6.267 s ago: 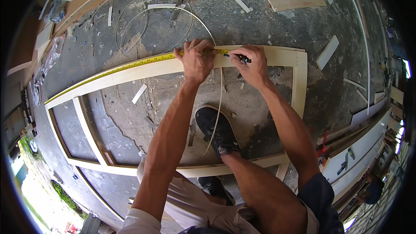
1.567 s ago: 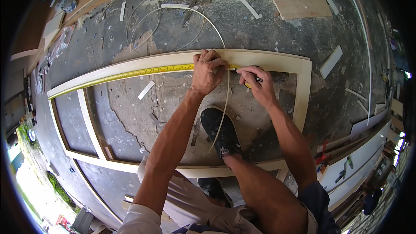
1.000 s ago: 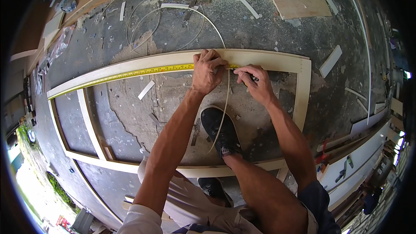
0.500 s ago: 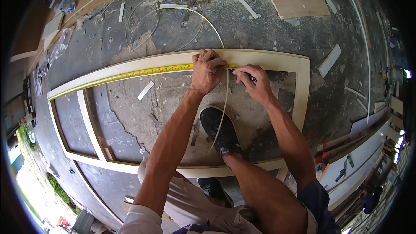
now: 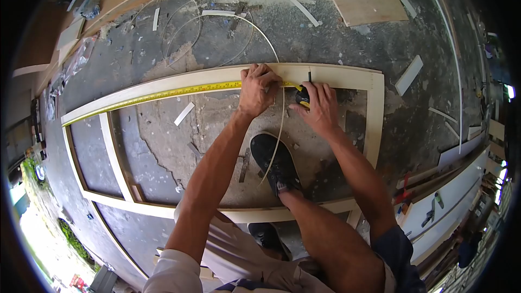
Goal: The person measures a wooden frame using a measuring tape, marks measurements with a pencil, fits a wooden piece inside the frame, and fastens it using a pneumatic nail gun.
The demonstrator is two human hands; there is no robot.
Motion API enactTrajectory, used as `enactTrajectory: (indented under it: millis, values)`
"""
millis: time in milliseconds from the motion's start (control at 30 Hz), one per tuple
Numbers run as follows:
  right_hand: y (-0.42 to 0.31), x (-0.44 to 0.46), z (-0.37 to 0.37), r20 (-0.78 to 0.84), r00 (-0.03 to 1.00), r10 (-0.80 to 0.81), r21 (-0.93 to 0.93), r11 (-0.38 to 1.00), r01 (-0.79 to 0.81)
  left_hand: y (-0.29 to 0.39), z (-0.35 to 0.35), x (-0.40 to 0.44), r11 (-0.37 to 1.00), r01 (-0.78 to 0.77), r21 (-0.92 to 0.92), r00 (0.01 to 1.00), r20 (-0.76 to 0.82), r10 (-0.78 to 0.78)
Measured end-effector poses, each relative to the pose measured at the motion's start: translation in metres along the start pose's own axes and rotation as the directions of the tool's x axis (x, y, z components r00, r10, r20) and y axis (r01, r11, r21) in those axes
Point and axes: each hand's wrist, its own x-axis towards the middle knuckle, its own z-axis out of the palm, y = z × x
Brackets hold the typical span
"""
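A long wooden frame lies on the floor, with a yellow tape measure blade stretched along its far rail. My left hand is closed over the blade, its fingers pressing it at the rail. My right hand wraps around the black and yellow tape measure case, just right of the left hand. A thin dark pencil-like stick points up from the right fingers over the rail. Its lower end is hidden.
A thin pale coiled strip loops across the floor and passes over the rail near my left hand. My shoe stands inside the frame. A plywood panel and white offcuts lie beyond it.
My right hand has turned from a pinch near the blade, bringing the tape measure case and the upright stick into view. My left hand stays on the blade.
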Motion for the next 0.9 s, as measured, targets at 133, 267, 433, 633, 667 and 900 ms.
enactTrajectory:
  millis: [133,267,433,633,667,900]
  values:
    - [-0.002,-0.001,0.008,0.045,0.995,-0.088,-0.163,0.982,0.094,-0.006,-0.004,0.001,0.995,-0.083,0.058,0.996,0.039,0.081]
    - [-0.015,0.009,-0.016,0.118,0.992,-0.046,-0.191,0.979,0.068,-0.017,-0.022,-0.008,0.977,-0.167,0.133,0.981,0.121,0.151]
    - [-0.026,0.018,-0.059,0.150,0.988,-0.036,0.025,0.999,0.032,-0.031,-0.085,-0.032,0.950,-0.175,0.259,0.984,0.088,0.158]
    - [-0.070,0.014,-0.125,0.314,0.948,-0.049,0.338,0.939,-0.064,-0.043,-0.218,-0.094,0.948,0.009,0.317,0.995,-0.098,0.023]
    - [-0.077,0.010,-0.133,0.311,0.948,-0.068,0.377,0.925,-0.057,-0.044,-0.240,-0.107,0.922,-0.010,0.386,0.983,-0.164,0.079]
    - [-0.118,-0.026,-0.175,0.463,0.886,-0.002,0.463,0.853,-0.240,-0.017,-0.355,-0.171,0.864,0.070,0.499,0.965,-0.253,0.068]
